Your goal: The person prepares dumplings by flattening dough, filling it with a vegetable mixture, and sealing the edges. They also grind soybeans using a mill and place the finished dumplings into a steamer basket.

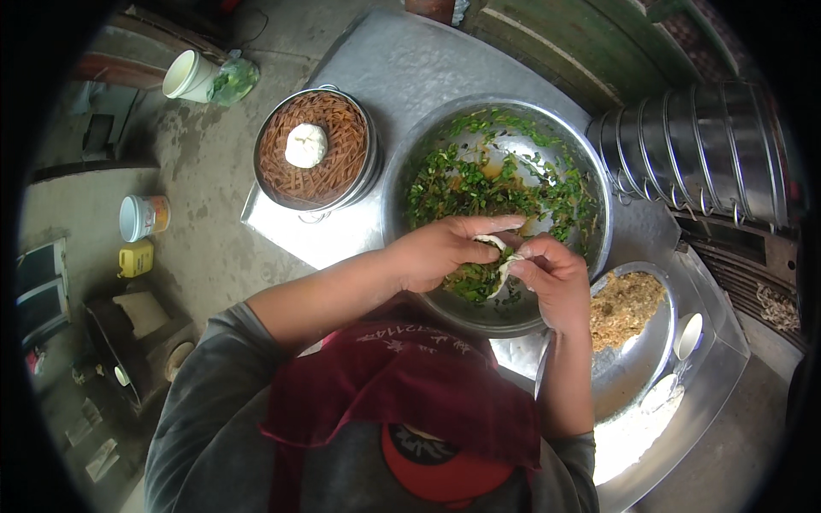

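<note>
Both of my hands hold a dough wrapper (pixel 502 279) heaped with chopped green filling (pixel 476 282), above the near side of a large metal bowl (pixel 394 192). My left hand (pixel 449 253) cups it from the left, thumb over the filling. At its right edge, the fingers of my right hand (pixel 549 269) pinch the dough rim. More chopped greens (pixel 487 183) lie in the bowl, spread up its sides. To the left, one white bun (pixel 306 145) sits on the brown woven liner (pixel 276 170) of a round metal steamer (pixel 375 147).
Stacked metal steamer tiers (pixel 693 147) stand at the right. Nearer, a metal basin (pixel 632 385) holds a brownish crumbly mixture (pixel 625 308), beside a white bowl (pixel 688 336). A metal table (pixel 397 58) carries the bowl and steamer. Buckets (pixel 192 77) and a yellow jug (pixel 136 258) stand on the floor.
</note>
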Tool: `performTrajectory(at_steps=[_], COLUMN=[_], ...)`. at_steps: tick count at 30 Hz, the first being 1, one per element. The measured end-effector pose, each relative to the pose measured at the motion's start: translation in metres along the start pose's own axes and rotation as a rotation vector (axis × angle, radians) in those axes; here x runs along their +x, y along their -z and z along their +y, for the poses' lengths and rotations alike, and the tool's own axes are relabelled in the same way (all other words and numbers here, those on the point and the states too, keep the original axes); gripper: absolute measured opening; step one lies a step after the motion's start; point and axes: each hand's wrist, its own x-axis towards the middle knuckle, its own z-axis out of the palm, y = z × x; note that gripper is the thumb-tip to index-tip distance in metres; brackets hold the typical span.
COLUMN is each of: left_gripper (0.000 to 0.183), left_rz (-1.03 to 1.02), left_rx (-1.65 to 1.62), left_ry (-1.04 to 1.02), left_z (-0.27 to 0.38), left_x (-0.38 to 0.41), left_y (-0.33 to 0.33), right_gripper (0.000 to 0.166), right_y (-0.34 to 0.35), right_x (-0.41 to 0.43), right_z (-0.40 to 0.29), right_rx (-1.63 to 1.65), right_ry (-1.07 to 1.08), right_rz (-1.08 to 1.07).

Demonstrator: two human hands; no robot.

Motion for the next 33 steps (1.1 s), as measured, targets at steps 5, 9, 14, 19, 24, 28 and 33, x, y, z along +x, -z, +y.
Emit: performTrajectory(at_steps=[5, 9, 14, 19, 24, 28, 33], left_gripper=[0.054, 0.052, 0.043, 0.047, 0.049, 0.049, 0.048], left_rz=[0.011, 0.127, 0.118, 0.075, 0.035, 0.0, 0.091], left_rx=[-0.134, -0.408, -0.128, 0.506, 0.662, 0.803, 0.262], left_ry=[0.114, 0.203, 0.168, 0.146, -0.089, -0.109, 0.141], left_z=[0.006, 0.009, 0.009, 0.014, 0.011, 0.012, 0.021], left_x=[0.0, -0.006, -0.01, -0.009, -0.007, -0.003, -0.009], left_y=[0.005, 0.011, 0.007, 0.002, 0.002, 0.006, 0.009], right_gripper=[0.017, 0.02, 0.016, 0.016, 0.012, 0.011, 0.013], right_y=[0.005, 0.009, 0.009, 0.008, 0.005, 0.004, 0.003], right_x=[0.0, 0.001, 0.003, 0.002, 0.002, 0.004, 0.001], right_z=[0.0, 0.005, 0.008, 0.002, -0.007, -0.011, -0.008], right_rx=[0.065, 0.062, 0.037, -0.004, -0.16, 0.082, -0.003], right_ry=[-0.11, -0.025, -0.114, 0.022, 0.049, -0.051, 0.001], right_rz=[0.015, 0.129, 0.055, 0.014, -0.016, -0.095, 0.062])
